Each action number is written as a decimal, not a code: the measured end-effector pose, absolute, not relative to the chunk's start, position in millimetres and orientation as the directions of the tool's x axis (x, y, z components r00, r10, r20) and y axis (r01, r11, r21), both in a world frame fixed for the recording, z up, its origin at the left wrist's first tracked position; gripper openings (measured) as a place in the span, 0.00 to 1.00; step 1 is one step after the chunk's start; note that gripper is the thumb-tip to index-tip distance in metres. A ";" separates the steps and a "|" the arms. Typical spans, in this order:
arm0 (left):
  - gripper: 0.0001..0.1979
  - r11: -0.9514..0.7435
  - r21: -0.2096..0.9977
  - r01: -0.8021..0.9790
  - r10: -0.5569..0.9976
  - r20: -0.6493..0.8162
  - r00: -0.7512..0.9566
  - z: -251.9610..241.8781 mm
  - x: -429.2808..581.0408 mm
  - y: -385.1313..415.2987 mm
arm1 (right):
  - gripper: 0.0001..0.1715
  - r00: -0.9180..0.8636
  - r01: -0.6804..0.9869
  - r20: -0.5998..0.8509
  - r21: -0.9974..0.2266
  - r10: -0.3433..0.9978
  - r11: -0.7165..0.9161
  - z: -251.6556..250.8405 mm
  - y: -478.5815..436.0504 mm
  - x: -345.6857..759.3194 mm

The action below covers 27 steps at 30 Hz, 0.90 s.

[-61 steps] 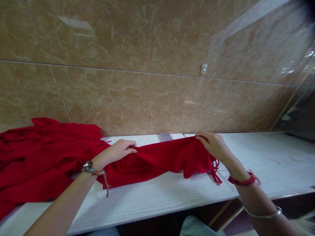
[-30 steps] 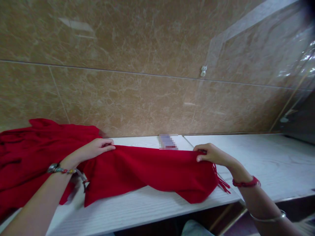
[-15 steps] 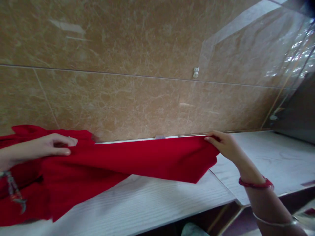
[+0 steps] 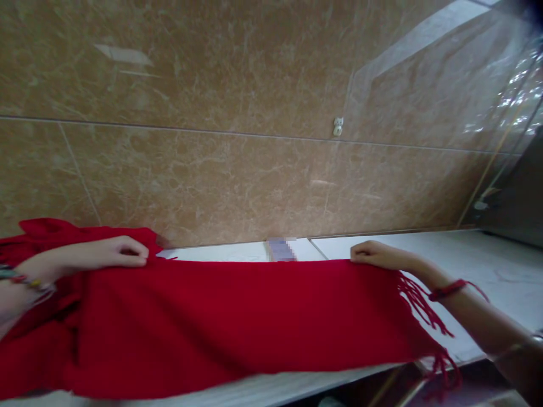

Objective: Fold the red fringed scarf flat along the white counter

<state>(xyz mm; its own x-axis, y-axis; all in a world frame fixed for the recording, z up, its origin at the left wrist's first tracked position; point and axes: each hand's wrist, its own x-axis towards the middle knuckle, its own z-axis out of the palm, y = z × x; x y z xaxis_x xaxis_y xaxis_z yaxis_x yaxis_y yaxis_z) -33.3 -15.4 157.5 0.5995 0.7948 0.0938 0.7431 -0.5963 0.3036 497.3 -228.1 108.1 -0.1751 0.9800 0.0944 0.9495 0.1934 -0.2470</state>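
A red scarf (image 4: 237, 322) with a fringed end (image 4: 424, 316) lies spread flat across the white table (image 4: 487, 271). My left hand (image 4: 106, 254) pinches its far edge at the left, fingers closed on the cloth. My right hand (image 4: 377, 255) grips the far corner at the right, just above the fringe, fingers curled on the fabric. The rest of the scarf is bunched in a pile (image 4: 38, 243) at the far left, behind my left wrist.
A brown marble wall (image 4: 254, 113) rises directly behind the table, with a small white fitting (image 4: 337, 126) on it. A small blurred object (image 4: 280, 249) sits at the table's back edge. A dark glass panel (image 4: 517, 192) stands at the right.
Both hands have pulled the scarf's far edge taut and laid it down, so the cloth now lies wide and flat over the table. The fringe has come into view at the right.
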 end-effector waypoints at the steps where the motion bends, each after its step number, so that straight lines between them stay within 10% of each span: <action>1: 0.24 -0.637 0.334 0.694 0.724 -0.047 0.688 149.1 -19.1 -10.0 | 0.22 -0.173 0.965 0.100 -0.181 0.980 0.189 99.5 -214.2 497.8; 8: 0.20 -0.780 0.023 0.626 0.626 0.018 0.780 63.5 24.2 33.6 | 0.18 -0.046 0.963 0.081 0.269 0.996 0.022 24.3 -156.2 503.8; 14: 0.17 -0.718 -0.239 0.654 0.648 0.115 0.753 42.5 30.1 40.1 | 0.16 -0.016 0.953 0.029 0.303 0.999 0.006 4.2 -138.9 517.5; 18: 0.19 -0.806 -0.104 0.583 0.549 0.238 0.801 43.5 60.7 -37.9 | 0.16 -0.009 0.950 0.020 0.312 1.000 0.002 4.3 -133.4 524.4; 22: 0.17 -0.947 -0.031 0.321 0.320 0.021 0.947 36.2 79.6 -117.4 | 0.15 0.011 0.950 0.052 0.312 0.999 -0.026 12.5 -136.4 518.8; 27: 0.16 -0.928 -0.113 0.355 0.356 0.005 0.934 30.4 71.2 -122.3 | 0.17 -0.147 0.988 0.348 0.005 0.926 0.155 37.4 -182.7 461.0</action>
